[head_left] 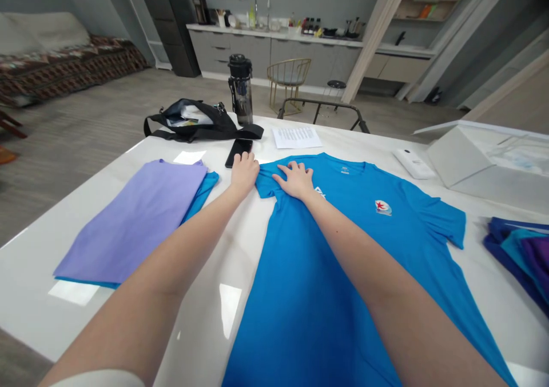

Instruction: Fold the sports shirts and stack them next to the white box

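A blue T-shirt [309, 261] lies spread front side up on the table, its collar at the far side and a small round badge on the chest. My left hand [245, 172] is at the hem of the sleeve on the left, fingers curled together on the fabric edge, close to a black phone [238, 152]. With fingers apart, my right hand [295, 180] rests on the shirt between that sleeve and the collar. Left of the shirt lies a folded lilac garment [141, 221] on top of a blue one [201, 195].
On the white table [206, 318] are a black waist bag [214, 118], a dark bottle [242, 90], a printed sheet [297, 137], a white box-like device [414, 164] and an open white box [484, 170]. Dark blue and purple folded clothes [510, 244] lie at the right edge.
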Available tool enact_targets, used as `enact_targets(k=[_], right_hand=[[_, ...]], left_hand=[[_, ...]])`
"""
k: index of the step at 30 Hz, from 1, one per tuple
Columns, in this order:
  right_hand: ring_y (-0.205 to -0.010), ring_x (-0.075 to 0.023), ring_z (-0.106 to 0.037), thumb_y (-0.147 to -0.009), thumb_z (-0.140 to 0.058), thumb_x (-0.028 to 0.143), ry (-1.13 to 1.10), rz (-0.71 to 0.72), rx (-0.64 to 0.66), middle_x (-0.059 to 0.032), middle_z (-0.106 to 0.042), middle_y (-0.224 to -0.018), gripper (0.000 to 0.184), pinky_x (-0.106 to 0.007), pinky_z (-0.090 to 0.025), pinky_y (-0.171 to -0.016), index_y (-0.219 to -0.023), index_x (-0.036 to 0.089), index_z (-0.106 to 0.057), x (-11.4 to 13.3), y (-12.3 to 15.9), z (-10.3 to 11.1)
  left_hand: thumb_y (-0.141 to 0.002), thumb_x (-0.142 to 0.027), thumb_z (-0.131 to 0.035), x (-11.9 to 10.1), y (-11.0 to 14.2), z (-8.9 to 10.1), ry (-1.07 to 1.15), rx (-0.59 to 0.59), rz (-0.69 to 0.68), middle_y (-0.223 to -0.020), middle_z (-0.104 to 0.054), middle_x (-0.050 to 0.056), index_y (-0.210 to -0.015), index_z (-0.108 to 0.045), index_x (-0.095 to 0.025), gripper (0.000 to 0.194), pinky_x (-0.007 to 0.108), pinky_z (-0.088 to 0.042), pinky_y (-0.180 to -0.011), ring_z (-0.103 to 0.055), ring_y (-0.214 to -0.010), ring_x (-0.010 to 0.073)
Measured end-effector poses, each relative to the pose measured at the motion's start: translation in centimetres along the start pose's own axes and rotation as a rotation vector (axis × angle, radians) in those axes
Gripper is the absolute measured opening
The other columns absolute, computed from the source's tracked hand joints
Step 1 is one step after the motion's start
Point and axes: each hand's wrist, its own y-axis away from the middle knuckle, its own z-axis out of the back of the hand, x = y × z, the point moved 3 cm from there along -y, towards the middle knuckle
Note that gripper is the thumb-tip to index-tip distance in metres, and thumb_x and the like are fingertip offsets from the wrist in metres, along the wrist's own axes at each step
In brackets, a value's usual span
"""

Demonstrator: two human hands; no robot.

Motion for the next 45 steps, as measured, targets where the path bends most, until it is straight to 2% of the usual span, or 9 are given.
enact_targets(k=[4, 6, 11, 14, 18, 21, 30, 39, 45], right_hand=[[-0.140, -0.0377, -0.037, -0.105, -0.029, 0.060, -0.054, 0.001, 0.007, -0.0060, -0.043, -0.161, 0.057, -0.071, -0.024, -0.113, -0.156, 0.038, -0.043, 0.5, 1.7, -0.1], [-0.143, -0.0364, -0.035, -0.107, -0.031, 0.052, -0.080, 0.024, -0.037, -0.0070, -0.040, -0.163, 0.054, -0.070, -0.023, -0.115, -0.154, 0.032, -0.047, 0.7, 3.3, 0.2], [-0.125, -0.0294, -0.053, -0.105, -0.042, 0.042, -0.125, 0.141, -0.098, -0.0141, -0.061, -0.137, 0.039, -0.047, -0.040, -0.108, -0.128, 0.022, -0.066, 1.7, 8.5, 1.4], [-0.117, -0.0285, -0.057, -0.104, -0.045, 0.040, -0.116, 0.184, -0.031, -0.0139, -0.067, -0.126, 0.036, -0.046, -0.041, -0.104, -0.125, 0.021, -0.067, 2.8, 11.9, 1.6], [-0.141, -0.0312, -0.043, -0.104, -0.045, 0.043, -0.096, 0.199, -0.006, -0.0134, -0.054, -0.152, 0.047, -0.059, -0.024, -0.119, -0.146, 0.022, -0.054, 4.9, 16.8, 1.8], [-0.152, -0.0333, -0.030, -0.104, -0.043, 0.051, -0.103, 0.209, 0.063, -0.0098, -0.040, -0.164, 0.056, -0.071, -0.013, -0.120, -0.154, 0.026, -0.045, 6.5, 20.6, 2.2], [-0.154, -0.0321, -0.028, -0.106, -0.037, 0.054, -0.173, 0.322, 0.140, -0.0117, -0.037, -0.165, 0.061, -0.072, -0.009, -0.122, -0.159, 0.024, -0.041, 9.7, 30.6, 3.3], [-0.156, -0.0354, -0.022, -0.107, -0.032, 0.056, -0.144, 0.435, 0.221, -0.0032, -0.030, -0.169, 0.052, -0.079, -0.006, -0.117, -0.158, 0.043, -0.039, 11.1, 34.7, 4.3], [-0.155, -0.0335, -0.026, -0.108, -0.039, 0.049, -0.176, 0.442, 0.207, -0.0054, -0.035, -0.167, 0.049, -0.076, -0.006, -0.119, -0.155, 0.041, -0.044, 10.7, 39.1, 5.2]], left_hand=[[-0.098, -0.008, -0.033, 0.2, 0.1, 0.4, 0.014, -0.072, 0.030, -0.114, -0.064, 0.020, -0.108, -0.071, -0.012, 0.039, 0.049, -0.036, -0.092, -0.054, -0.114, 0.0370], [-0.100, -0.012, -0.034, -0.5, 0.8, 0.9, 0.053, -0.084, -0.016, -0.114, -0.064, 0.019, -0.110, -0.069, -0.013, 0.036, 0.049, -0.038, -0.091, -0.055, -0.112, 0.0360], [-0.099, -0.021, -0.047, -3.9, 4.6, 2.3, 0.296, 0.058, -0.280, -0.110, -0.067, 0.012, -0.111, -0.069, -0.018, 0.024, 0.041, -0.044, -0.088, -0.061, -0.105, 0.0283], [-0.100, -0.025, -0.048, -5.1, 8.1, 3.2, 0.373, 0.146, -0.344, -0.110, -0.069, 0.010, -0.113, -0.068, -0.020, 0.025, 0.039, -0.046, -0.090, -0.063, -0.105, 0.0257], [-0.100, -0.029, -0.052, -5.0, 13.6, 4.7, 0.385, 0.166, -0.313, -0.137, -0.065, 0.011, -0.135, -0.058, -0.022, 0.036, 0.043, -0.042, -0.102, -0.059, -0.126, 0.0262], [-0.101, -0.029, -0.053, -4.6, 18.1, 6.2, 0.393, 0.159, -0.288, -0.147, -0.059, 0.011, -0.142, -0.053, -0.023, 0.042, 0.045, -0.038, -0.109, -0.054, -0.135, 0.0256], [-0.102, -0.033, -0.051, -6.1, 31.0, 11.5, 0.418, 0.232, -0.075, -0.116, -0.071, 0.010, -0.133, -0.060, -0.022, 0.033, 0.037, -0.049, -0.088, -0.068, -0.105, 0.0240], [-0.107, -0.031, -0.040, -7.9, 36.2, 13.5, 0.307, 0.312, 0.100, -0.096, -0.076, 0.008, -0.129, -0.055, -0.021, 0.029, 0.034, -0.046, -0.069, -0.072, -0.082, 0.0255], [-0.105, -0.026, -0.040, -8.6, 38.8, 15.3, 0.148, 0.220, -0.156, -0.103, -0.068, 0.010, -0.116, -0.063, -0.020, 0.026, 0.041, -0.044, -0.081, -0.064, -0.095, 0.0281]])
